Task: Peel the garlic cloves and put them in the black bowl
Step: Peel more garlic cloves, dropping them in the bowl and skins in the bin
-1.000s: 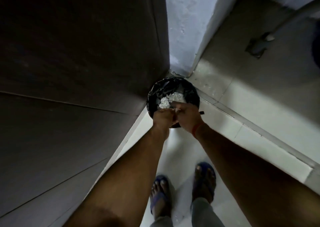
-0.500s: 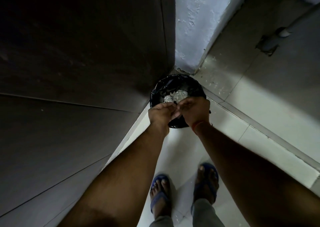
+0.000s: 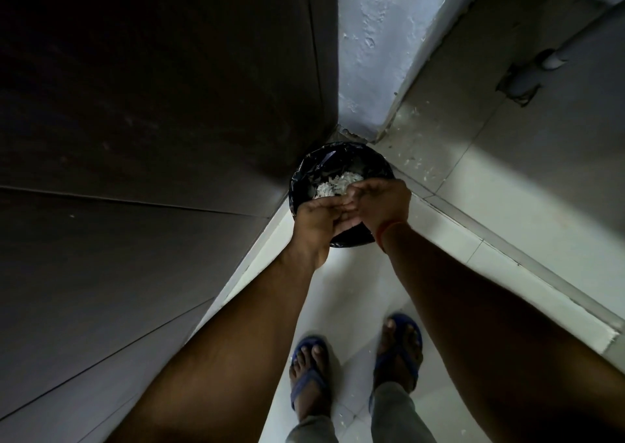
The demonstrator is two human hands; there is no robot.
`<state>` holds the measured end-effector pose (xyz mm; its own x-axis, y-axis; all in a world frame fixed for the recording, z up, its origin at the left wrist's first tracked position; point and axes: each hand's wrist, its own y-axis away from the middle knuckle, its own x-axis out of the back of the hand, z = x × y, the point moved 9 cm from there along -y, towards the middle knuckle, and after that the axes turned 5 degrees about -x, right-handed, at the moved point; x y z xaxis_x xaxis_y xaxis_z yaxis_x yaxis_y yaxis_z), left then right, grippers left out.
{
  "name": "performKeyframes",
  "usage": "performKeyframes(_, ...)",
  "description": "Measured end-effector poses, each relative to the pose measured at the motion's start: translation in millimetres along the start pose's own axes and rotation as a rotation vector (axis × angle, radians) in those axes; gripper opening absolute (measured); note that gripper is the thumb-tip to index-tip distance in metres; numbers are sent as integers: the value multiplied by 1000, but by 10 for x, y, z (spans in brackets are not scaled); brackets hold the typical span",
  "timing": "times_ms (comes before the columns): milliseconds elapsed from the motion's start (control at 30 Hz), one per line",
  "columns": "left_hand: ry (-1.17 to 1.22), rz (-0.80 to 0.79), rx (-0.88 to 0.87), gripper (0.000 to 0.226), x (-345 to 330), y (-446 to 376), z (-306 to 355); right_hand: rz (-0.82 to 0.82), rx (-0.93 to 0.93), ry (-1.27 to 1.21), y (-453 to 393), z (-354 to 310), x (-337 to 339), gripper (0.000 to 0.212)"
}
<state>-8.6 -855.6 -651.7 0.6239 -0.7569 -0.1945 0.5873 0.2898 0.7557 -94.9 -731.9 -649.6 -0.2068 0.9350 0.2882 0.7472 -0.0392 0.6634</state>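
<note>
Standing over round black bin lined with glossy black plastic bag (image 3: 341, 172), set on pale tiled floor (image 3: 473, 273) in corner between dark wood-grain panel (image 3: 152, 138) and rough whitewashed wall (image 3: 372, 36). Heap of white papery garlic skins (image 3: 333, 185) lying inside liner.

Left hand (image 3: 316, 221) and right hand (image 3: 380, 204) held together above near rim, fingertips meeting. Fingers of both curled inward; whether anything sits between them cannot be told, contact point too small and shadowed. Orange thread (image 3: 389, 231) on right wrist. Blue flip-flops (image 3: 309, 375) below, grey trouser hems above them.

No garlic cloves or black bowl in view; location of both unknown from here.

Judged step: discarding or rubbing off peel waste over bin, a side step of peeling.

Next move likely calls for shaking remaining flakes clear so they fall inside liner, then turning back to cloves and bowl.
</note>
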Motion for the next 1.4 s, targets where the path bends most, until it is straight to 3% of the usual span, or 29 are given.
performKeyframes(67,87,42,-10,27,64,5,-16,71,-38,-55,-43,50,39,36)
performKeyframes(133,120,82,-13,19,127,15,-32,55,-41,-85,-75,110,-2,35)
performKeyframes(200,109,122,-14,15,185,24,-22,-35,2,-37,-10,79,-99,31)
performKeyframes(333,-30,189,-9,5,222,27,49,-185,149,89,217,-68,-229,52)
performKeyframes(400,-147,233,-24,16,248,-14,79,-286,285,163,328,-143,-334,49)
performKeyframes(467,-218,225,-35,25,224,-54,122,-358,393,357,366,-111,-447,48)
performKeyframes(600,-32,123,33,37,131,-48,48,-203,249,793,116,96,-261,54)
performKeyframes(667,8,120,90,33,144,-37,-24,-194,416,848,188,-30,-347,56)
performKeyframes(733,55,82,124,30,110,-31,-64,-317,555,903,317,-23,-562,55)
performKeyframes(800,127,54,146,36,53,3,-60,-359,474,1119,286,207,-608,56)
performKeyframes(833,154,43,155,43,38,17,-62,-288,387,1199,226,269,-507,59)
performKeyframes(867,161,50,154,49,54,38,-54,-185,331,1208,181,249,-377,62)
performKeyframes(933,167,77,143,51,96,98,-16,-78,502,1064,309,6,-312,63)
performKeyframes(1000,143,79,136,49,100,143,21,-221,711,874,593,-181,-452,62)
performKeyframes(1100,64,56,153,43,29,315,149,-393,531,1063,672,18,-510,60)
performKeyframes(1200,-22,24,127,50,14,542,333,-254,261,1163,626,15,-106,49)
performKeyframes(1400,-278,-30,61,27,-133,1240,708,-167,311,911,1278,-692,448,58)
